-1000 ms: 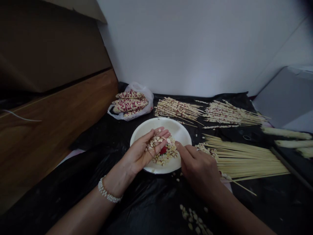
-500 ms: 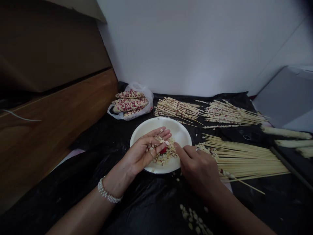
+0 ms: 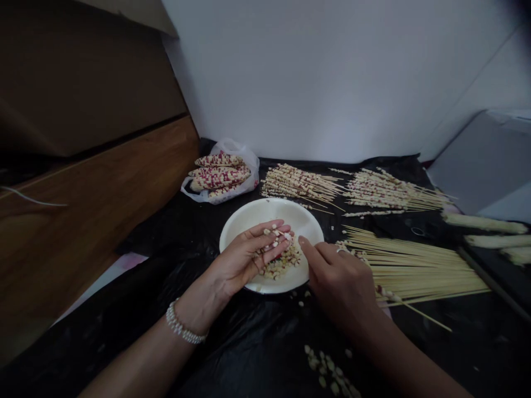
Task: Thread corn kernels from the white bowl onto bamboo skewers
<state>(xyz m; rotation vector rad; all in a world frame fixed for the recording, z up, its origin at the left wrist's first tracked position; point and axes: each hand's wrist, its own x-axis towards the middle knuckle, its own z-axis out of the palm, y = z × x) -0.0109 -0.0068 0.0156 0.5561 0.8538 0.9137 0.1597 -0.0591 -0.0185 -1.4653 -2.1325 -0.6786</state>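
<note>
Holds a bare left forearm (image 3: 149, 345) slanted in from near left and a bare right forearm (image 3: 409, 348) from near right. Cups left hand (image 3: 240, 257) palm up, with fingers (image 3: 276, 252) lightly bent toward far right and thumb (image 3: 259, 242) folded inward. Holds right hand (image 3: 342, 273) back upward, just right of it, with index finger (image 3: 309, 252) pointing far left.

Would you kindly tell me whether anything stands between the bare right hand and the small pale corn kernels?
Nothing visible does: the small pale corn kernels lie in the bare, cupped left hand, and only a narrow gap, above the round white bowl, separates it from the bare right hand.
</note>
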